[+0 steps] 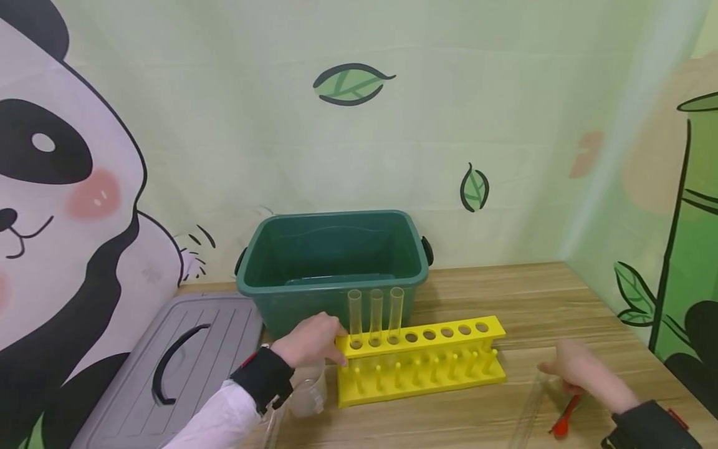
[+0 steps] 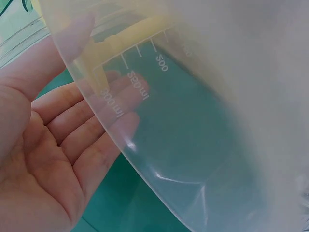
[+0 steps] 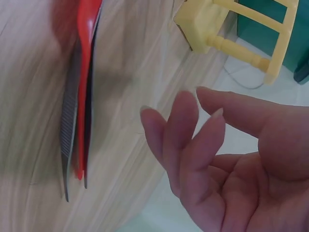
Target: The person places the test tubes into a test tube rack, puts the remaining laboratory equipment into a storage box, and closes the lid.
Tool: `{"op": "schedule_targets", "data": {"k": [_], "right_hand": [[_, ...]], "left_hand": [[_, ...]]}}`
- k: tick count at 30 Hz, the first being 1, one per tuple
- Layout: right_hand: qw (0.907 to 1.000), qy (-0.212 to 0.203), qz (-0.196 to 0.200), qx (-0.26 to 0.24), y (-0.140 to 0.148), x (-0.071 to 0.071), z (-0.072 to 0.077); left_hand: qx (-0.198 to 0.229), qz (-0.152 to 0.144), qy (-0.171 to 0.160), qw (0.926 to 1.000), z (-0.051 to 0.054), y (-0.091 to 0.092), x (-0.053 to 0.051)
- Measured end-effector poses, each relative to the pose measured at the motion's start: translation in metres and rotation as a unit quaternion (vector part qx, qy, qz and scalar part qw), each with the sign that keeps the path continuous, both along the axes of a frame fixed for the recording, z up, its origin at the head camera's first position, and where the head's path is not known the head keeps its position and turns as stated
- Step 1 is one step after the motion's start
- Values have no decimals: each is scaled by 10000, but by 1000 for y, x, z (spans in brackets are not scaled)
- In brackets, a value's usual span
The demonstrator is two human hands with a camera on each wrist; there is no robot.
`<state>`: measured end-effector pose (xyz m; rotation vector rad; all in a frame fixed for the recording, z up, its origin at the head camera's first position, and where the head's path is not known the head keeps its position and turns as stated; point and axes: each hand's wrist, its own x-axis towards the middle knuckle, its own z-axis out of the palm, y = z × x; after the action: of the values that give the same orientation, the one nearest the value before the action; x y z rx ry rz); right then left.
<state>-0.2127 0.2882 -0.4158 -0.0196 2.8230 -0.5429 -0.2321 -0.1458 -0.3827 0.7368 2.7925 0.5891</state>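
A yellow test tube rack stands on the table with three clear test tubes upright in its left holes. My left hand grips the rack's left end, thumb in front and fingers behind. In the left wrist view, a clear graduated beaker partly covers those fingers. My right hand hovers at the right with loosely bent fingers and nothing between them. Beside it, in the right wrist view, lie a red spoon-like tool and metal tweezers.
Behind the rack is a green bin with black handles. A grey lid with a black handle lies at the left. Clear slender pieces lie on the wooden table near my right hand.
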Motion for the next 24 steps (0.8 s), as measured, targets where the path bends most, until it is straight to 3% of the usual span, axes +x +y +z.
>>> {"op": "schedule_targets", "data": {"k": [10,16,24], "right_hand": [[9960,-382,-689,-423,-2,-8,-10],[9947,-298,-704,-693,-8,-5,-13],[9925,-634,-834,-627,-12,-11,-18]], "left_hand": [[-19,-12,58,10000,0,0,0],[-35,56,26,10000,1,0,0],[-16,114,6,9999,0,0,0]]}}
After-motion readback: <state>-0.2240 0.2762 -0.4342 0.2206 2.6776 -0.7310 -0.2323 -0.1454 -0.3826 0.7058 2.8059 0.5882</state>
